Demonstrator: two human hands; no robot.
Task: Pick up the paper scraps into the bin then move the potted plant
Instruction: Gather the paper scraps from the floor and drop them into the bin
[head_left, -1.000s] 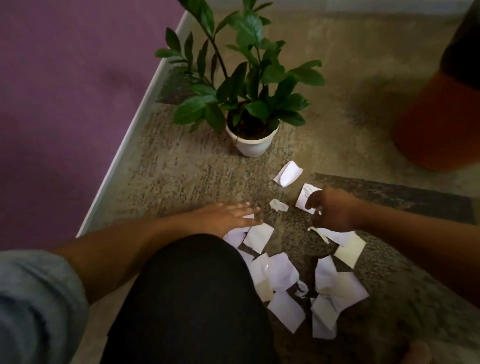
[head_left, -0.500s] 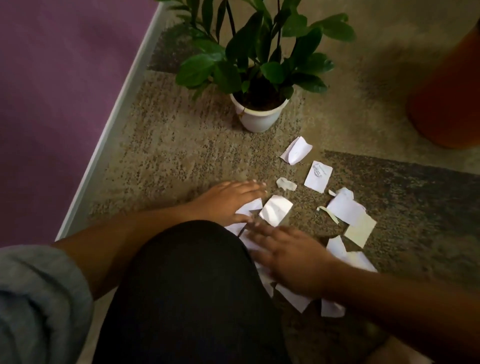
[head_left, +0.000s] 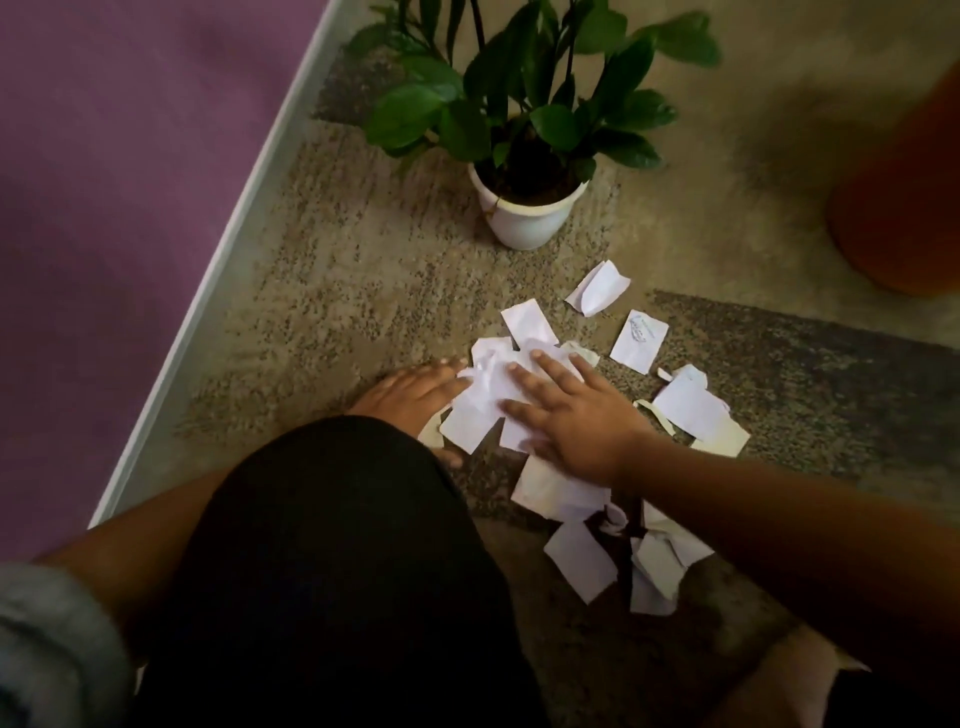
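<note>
Being light and limp, the scraps (head_left: 488, 384) are pressed together under the flat, straight-fingered left hand (head_left: 415, 389) and right hand (head_left: 571, 418) and are probably best bunched from the edges.

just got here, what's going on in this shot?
A person crouched on the carpet seems to be gathering paper scraps. The left hand and right hand both lie flat, fingers straight, on a bunched pile of scraps. Nothing is lifted yet. More pieces lie loose to the right, including a printed scrap. The potted plant stands untouched beyond the pile. An orange object at the right edge may be the bin; cannot tell.
</note>
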